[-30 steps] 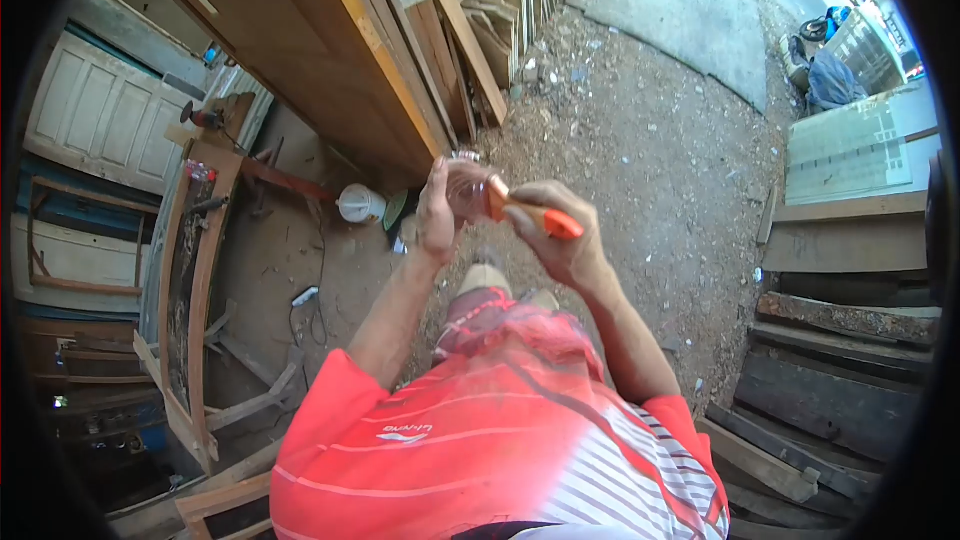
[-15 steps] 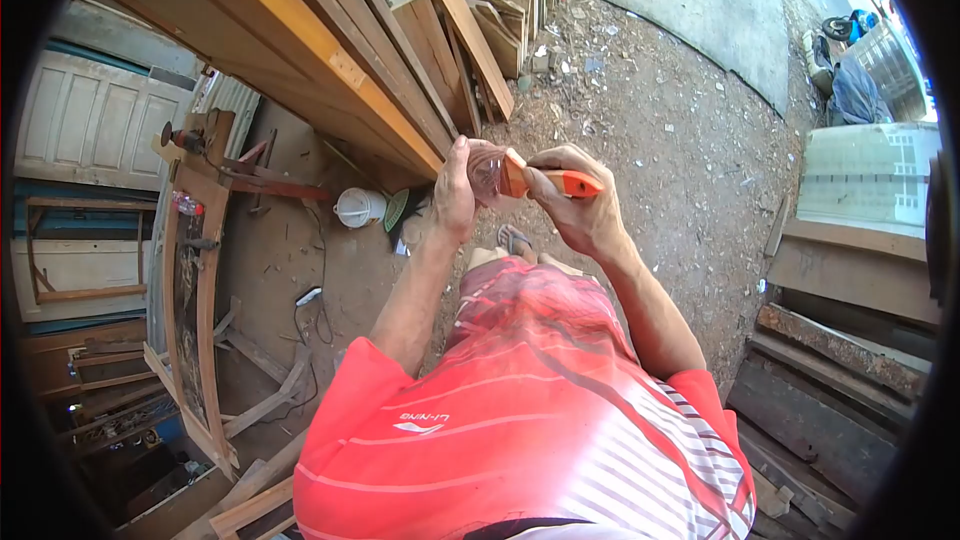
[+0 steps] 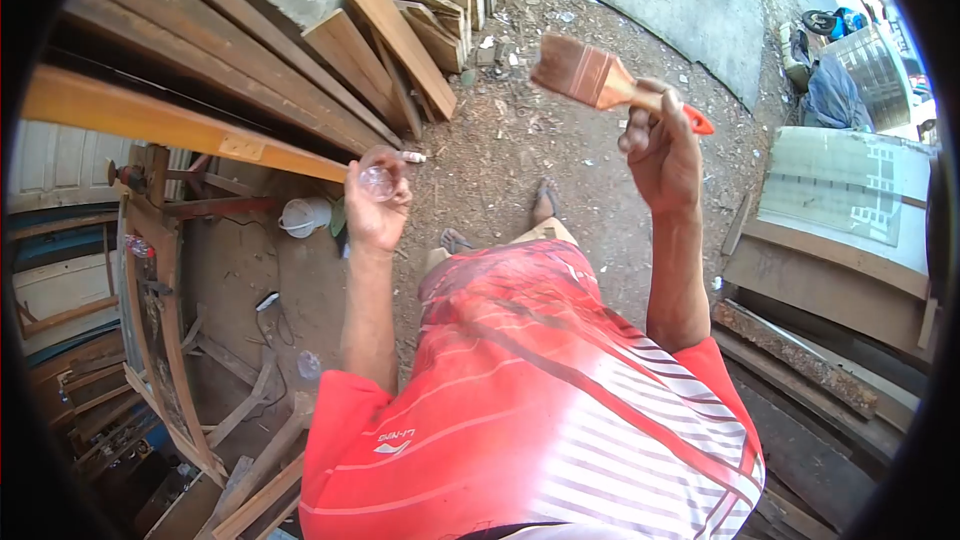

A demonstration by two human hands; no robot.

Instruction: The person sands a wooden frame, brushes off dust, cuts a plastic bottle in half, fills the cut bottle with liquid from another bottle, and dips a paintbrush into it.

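Note:
My left hand [image 3: 378, 218] is closed around a clear plastic cup [image 3: 378, 182], in front of the end of a long orange-brown board [image 3: 185, 125]. What the cup contains, if anything, I cannot make out. Raised to the right, my right hand [image 3: 664, 160] grips a wide paintbrush [image 3: 600, 82] by its wooden handle with an orange-red end. The brush's brown bristles point left, towards the upper middle of the view. Brush and cup are well apart.
Stacked planks [image 3: 440, 15] stand at the upper left. A white bucket [image 3: 303, 218] and a clear plastic piece [image 3: 308, 365] are on the ground at left, near a wooden frame [image 3: 170, 310]. Glass panes [image 3: 830, 185] and boards lean at right.
The hands have separated. My right hand has lifted the paintbrush away from the clear plastic, up and to the right, while my left hand has moved left with the cup.

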